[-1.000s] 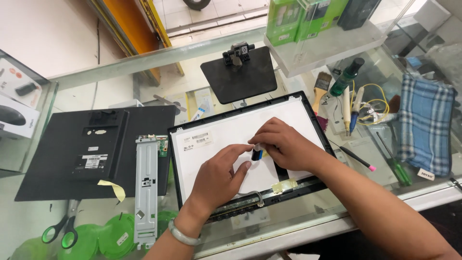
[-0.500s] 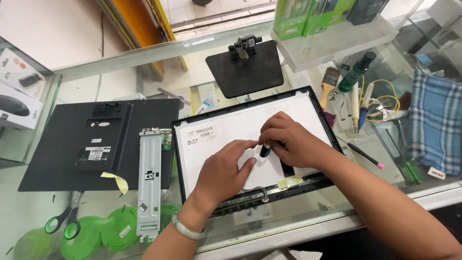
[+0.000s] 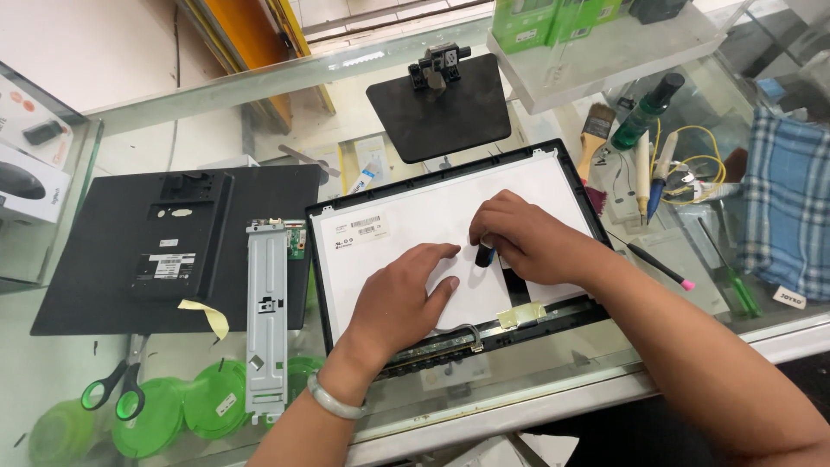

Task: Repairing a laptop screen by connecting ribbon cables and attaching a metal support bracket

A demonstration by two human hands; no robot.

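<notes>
**Two hands on a bare display panel**

Head view looked down on a glass worktop (image 3: 112, 380) where a flat display panel (image 3: 406, 233) lay back side up in its black frame (image 3: 571, 164). The left hand (image 3: 402, 294) rested flat on the panel's white back, fingers loosely spread and pressing down, a pale bangle (image 3: 335, 402) at the wrist. The right hand (image 3: 527, 238) was curled, its fingertips pinching a small dark tool with a blue tip (image 3: 485, 254), held upright with its end touching the panel just beside the left fingertips. Strips of yellowish tape (image 3: 521, 315) sat along the panel's lower edge, near a thin cable.

Left of the panel lay a long metal bracket (image 3: 266, 320), and beyond it a black back cover (image 3: 173, 251) with a scrap of tape. A black stand base (image 3: 441, 108) sat above the panel. Green-handled scissors (image 3: 112, 389) lay at the lower left. To the right were a paintbrush (image 3: 595, 130), a green bottle (image 3: 644, 112), pens, a pink-tipped stylus (image 3: 657, 266) and a blue checked cloth (image 3: 787, 207).
</notes>
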